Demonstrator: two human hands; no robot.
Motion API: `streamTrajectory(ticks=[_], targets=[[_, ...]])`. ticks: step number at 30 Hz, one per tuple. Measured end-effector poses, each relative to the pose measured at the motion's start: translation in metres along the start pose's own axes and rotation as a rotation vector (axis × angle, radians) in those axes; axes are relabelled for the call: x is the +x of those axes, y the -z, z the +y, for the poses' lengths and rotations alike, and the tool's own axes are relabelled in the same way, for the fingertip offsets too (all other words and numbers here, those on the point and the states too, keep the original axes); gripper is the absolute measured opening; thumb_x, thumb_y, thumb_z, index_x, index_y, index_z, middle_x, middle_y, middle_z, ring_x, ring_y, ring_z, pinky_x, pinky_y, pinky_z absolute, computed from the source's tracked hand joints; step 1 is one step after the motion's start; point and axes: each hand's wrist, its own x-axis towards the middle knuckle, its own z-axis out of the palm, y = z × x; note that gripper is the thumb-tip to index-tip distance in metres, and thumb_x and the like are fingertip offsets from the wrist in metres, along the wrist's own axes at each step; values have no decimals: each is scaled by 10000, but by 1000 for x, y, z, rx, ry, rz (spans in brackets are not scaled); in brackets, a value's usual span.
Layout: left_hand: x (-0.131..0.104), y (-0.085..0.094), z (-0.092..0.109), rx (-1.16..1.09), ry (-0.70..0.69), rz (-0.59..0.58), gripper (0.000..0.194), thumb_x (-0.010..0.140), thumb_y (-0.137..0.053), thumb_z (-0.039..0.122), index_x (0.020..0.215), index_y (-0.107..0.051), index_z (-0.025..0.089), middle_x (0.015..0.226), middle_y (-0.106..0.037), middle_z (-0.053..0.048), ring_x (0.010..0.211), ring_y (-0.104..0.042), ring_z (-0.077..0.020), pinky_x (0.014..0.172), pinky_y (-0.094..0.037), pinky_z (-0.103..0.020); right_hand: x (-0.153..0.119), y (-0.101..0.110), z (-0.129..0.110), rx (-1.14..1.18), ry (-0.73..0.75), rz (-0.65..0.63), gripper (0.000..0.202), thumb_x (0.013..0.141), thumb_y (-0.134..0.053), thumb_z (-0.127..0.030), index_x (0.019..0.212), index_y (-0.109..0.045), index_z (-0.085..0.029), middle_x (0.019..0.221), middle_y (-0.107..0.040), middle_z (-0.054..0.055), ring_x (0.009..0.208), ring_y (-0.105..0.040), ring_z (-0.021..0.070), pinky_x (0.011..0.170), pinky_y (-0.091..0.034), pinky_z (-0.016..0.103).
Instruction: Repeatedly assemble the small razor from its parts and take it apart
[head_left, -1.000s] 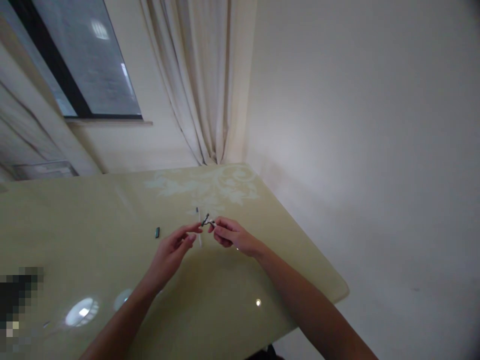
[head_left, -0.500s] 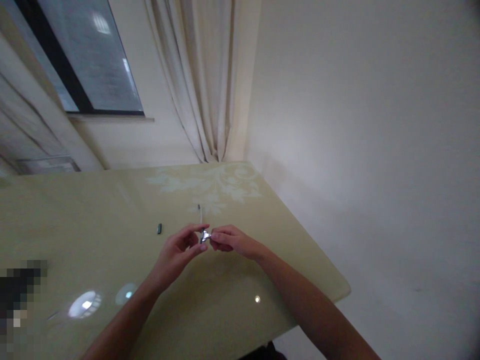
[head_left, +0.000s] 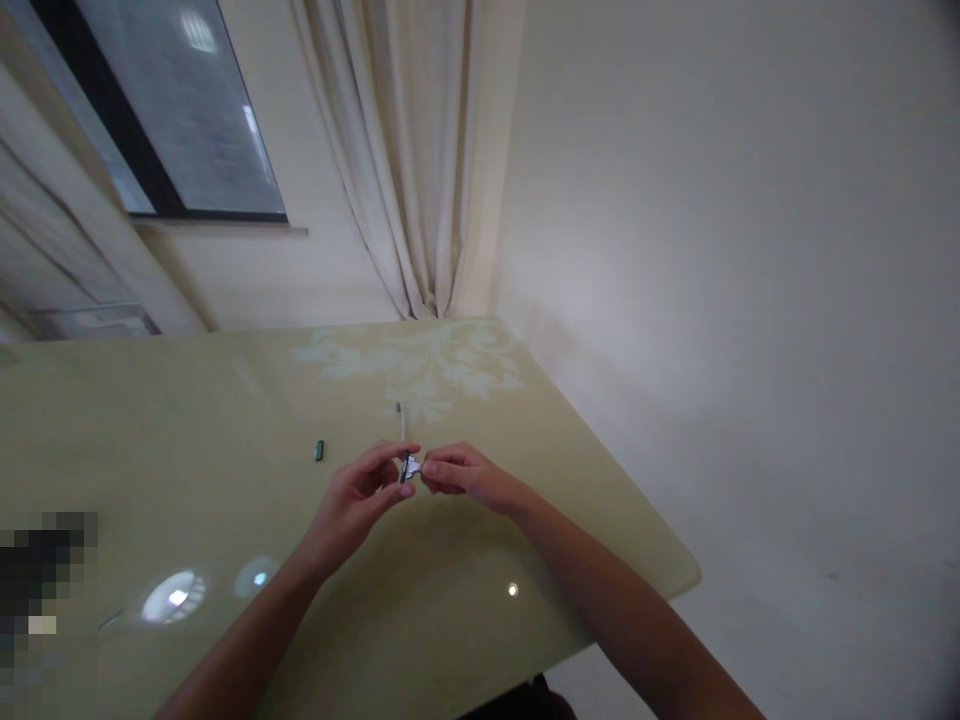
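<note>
The small silver-and-dark piece (head_left: pixel 409 468) sits between the two hands, above the tabletop (head_left: pixel 420 620). The left hand (head_left: pixel 358 495) grips its dark, bar-like edge at both ends, thumb below and a fingertip above. The right hand (head_left: pixel 469 474) pinches the narrow silver end, its other fingers curled in.

A second ago the left thumb stood apart from the piece; now it closes on the lower end. The slim white stick (head_left: pixel 403 425), then visible between the hands, is now partly hidden behind them. The small dark green block (head_left: pixel 319 451) remains left of it on the tabletop.
</note>
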Motion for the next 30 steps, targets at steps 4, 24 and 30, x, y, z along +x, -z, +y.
streamTrajectory(ticks=[4, 24, 30], targets=[[0, 0, 3, 7, 15, 6, 388, 811, -831, 358, 1177, -775, 244, 837, -558, 5, 714, -509, -125, 657, -423, -244, -1, -2, -2, 4, 17, 1, 497, 933, -639, -626, 747, -596, -168, 650, -446, -43, 577, -331, 99, 561, -211, 276], [67, -22, -11, 594, 44, -3, 460, 779, -800, 400, 1208, -762, 240, 1011, -746, -59, 776, -611, -189, 749, -479, -320, 7, 51, -3, 301, 80, 386, 537, 858, -639, -699, 702, -497, -205, 517, -281, -105, 449, -176, 67, 470, -92, 264], [124, -81, -29, 821, 235, -99, 445, 762, -840, 392, 1185, -784, 266, 1154, -767, -80, 1042, -667, -282, 920, -430, -408, 4, 85, 6, 351, 65, 539, 566, 778, -681, -728, 668, -479, -211, 469, -271, -123, 403, -149, 49, 429, -56, 251]])
